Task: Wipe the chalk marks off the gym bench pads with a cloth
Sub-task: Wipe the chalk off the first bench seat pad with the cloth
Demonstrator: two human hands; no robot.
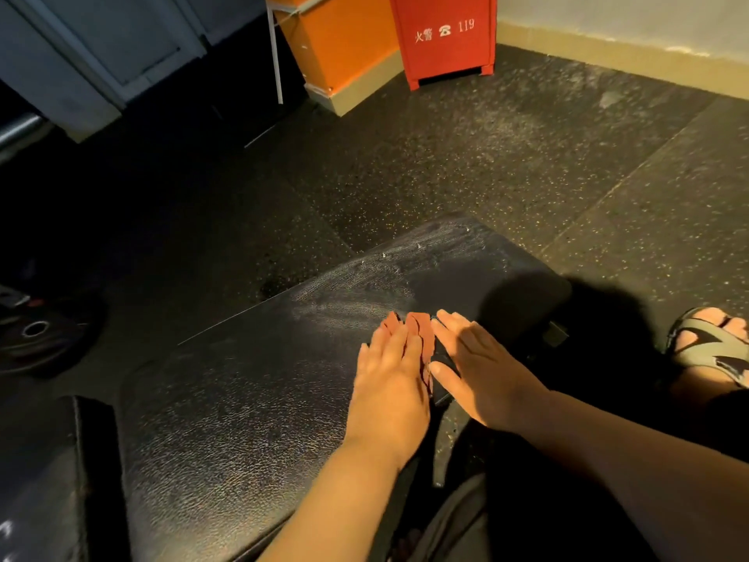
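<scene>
The left hand [389,375] lies flat with its fingers straight, pressing a reddish-brown cloth [421,332] onto the black padded counter [243,399]. The right hand [482,371] lies flat just beside it, fingers also straight, its thumb side touching the cloth. The cloth shows between the two hands. Pale chalk marks [356,298] smear the pad just beyond the left fingertips. A sandalled foot [713,346] stands right of the right hand, and a weight plate [36,334] lies far left.
</scene>
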